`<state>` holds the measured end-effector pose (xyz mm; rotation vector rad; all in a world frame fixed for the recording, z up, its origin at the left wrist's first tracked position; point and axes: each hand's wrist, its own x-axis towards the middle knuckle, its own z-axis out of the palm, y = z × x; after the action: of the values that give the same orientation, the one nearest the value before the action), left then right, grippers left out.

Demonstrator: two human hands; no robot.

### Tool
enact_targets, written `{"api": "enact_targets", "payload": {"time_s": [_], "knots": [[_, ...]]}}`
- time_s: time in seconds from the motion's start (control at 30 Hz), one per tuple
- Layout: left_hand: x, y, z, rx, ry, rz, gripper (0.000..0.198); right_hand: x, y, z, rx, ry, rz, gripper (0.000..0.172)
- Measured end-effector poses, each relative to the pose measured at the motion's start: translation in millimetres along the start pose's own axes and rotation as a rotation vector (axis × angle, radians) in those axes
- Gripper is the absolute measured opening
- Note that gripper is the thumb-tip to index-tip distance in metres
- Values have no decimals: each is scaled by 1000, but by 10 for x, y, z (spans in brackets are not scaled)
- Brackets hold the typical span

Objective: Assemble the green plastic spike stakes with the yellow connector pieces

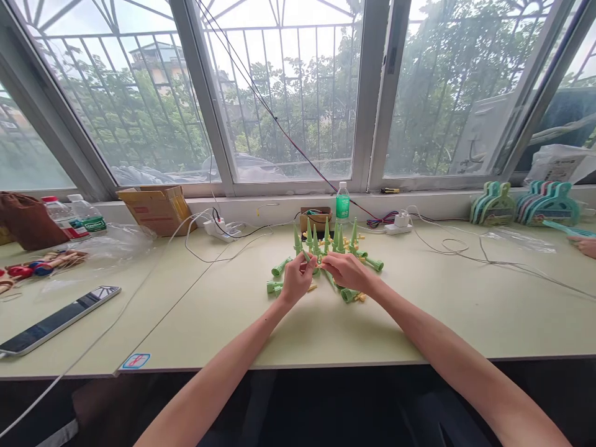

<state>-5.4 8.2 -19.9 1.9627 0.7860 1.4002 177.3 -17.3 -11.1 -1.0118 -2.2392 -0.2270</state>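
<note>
My left hand [298, 277] is closed around a light green pointed plastic cone [306, 256], its tip sticking up past the fingers. My right hand [347, 271] meets it from the other side, fingertips pinched on what looks like a small yellow plastic piece [318, 267], mostly hidden. Just behind both hands, several green cones [340, 239] stand upright with their points up. Other green cones lie on their sides around the hands, one [348, 295] below my right hand and one [274, 287] left of my left hand. Small yellow pieces [360, 298] are scattered among them.
Behind the cones are a small cardboard box [315, 218] and a green-labelled bottle [343, 203]. White cables [447, 247] run across the table [209, 335]. A phone [60, 320] lies left. Plastic racks [547, 203] stand back right; another person's hand [584, 246] shows at the right edge.
</note>
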Motion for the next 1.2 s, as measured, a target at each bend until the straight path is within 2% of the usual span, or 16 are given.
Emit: {"api": "enact_targets", "payload": {"time_s": [0.67, 1.2], "knots": [[1, 32, 8, 5, 5, 32, 28, 52, -11, -24, 76, 2, 34, 28], [16, 54, -11, -7, -13, 49, 28, 98, -21, -13, 49, -13, 87, 39]]}}
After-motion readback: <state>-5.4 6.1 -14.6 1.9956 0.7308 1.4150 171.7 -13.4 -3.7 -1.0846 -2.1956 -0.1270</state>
